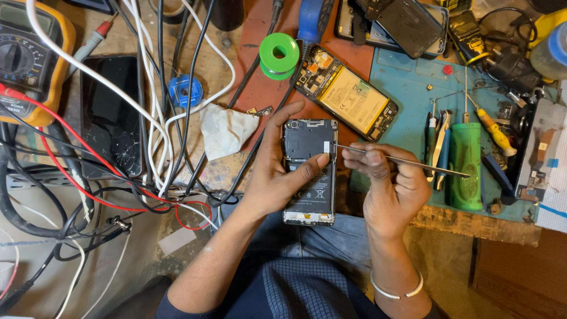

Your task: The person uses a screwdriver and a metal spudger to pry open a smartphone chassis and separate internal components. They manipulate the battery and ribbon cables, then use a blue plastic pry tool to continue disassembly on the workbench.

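- Your left hand cradles an opened phone with its back cover off. The fingers wrap behind it and the thumb presses across the front, so the hand is clamped on the phone's body.
- The phone stands upright in that grip, camera end away from you. Its lower end sticks out below your palm, over your lap.
- Your right hand pinches a thin metal tool. The thumb and fingers are closed together around its shaft, near the middle.
- The tool lies nearly level. Its tip touches the phone's right edge, just beside the tip of your left thumb, and its far end reaches out past your right knuckles.
- A silver bangle sits on your right wrist.
- Just beyond your left fingertips lies a second opened phone with a yellow battery showing, tilted across the edge of the blue work mat.
- Past your right knuckles a green cylinder stands on the mat, with a pair of tweezers between it and your hand and a yellow-handled screwdriver on its far side.
- To the left of your left thumb lies a crumpled white cloth. A green spool rests farther off, above it.
- Well to the left of your left hand are a cracked dark phone, a tangle of cables and a yellow multimeter.
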Motion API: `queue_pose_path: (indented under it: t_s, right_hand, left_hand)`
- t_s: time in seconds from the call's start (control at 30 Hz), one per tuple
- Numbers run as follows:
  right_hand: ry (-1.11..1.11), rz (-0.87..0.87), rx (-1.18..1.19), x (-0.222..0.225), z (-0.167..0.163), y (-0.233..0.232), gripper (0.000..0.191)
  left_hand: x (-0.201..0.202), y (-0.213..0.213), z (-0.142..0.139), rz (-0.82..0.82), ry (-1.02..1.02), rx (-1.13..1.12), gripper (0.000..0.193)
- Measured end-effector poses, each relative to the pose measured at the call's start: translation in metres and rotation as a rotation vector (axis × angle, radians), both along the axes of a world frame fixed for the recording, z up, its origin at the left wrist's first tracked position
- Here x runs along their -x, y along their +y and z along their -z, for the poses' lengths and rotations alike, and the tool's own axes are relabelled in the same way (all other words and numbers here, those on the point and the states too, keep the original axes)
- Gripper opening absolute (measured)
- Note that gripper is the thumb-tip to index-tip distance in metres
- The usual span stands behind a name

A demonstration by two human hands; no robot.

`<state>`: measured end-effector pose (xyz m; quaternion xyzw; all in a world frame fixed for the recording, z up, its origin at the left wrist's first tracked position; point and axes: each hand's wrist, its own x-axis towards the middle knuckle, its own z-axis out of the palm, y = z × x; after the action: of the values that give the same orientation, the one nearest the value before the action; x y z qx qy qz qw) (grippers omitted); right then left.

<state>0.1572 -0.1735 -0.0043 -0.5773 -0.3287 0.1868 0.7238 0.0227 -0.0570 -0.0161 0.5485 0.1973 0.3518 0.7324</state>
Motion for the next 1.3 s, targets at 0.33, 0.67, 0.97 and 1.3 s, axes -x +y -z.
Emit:
queue_pose_path:
  t_s: [0.33,0.67,0.97,1.3]
  right_hand:
    - [0.232,-0.073,-0.078,-0.005,0.009,0.003,0.022]
    - [0.349,-0.094,-0.053,-0.01,0.014,0.004,0.018]
    - [0.244,0.007,-0.045,0.008,-0.014,-0.001,0.021]
    - [-0.04,0.041,-0.009,0.023,-0.009,-0.006,0.022]
  left_hand:
    - [0.006,0.004,-0.003,0.117,0.006,-0.001,0.046]
    - [0.006,0.005,-0.006,0.114,0.026,-0.006,0.047]
    - [0.007,0.006,-0.003,0.051,0.019,-0.111,0.048]
    - [0.005,0.004,-0.001,0.038,0.012,-0.045,0.048]
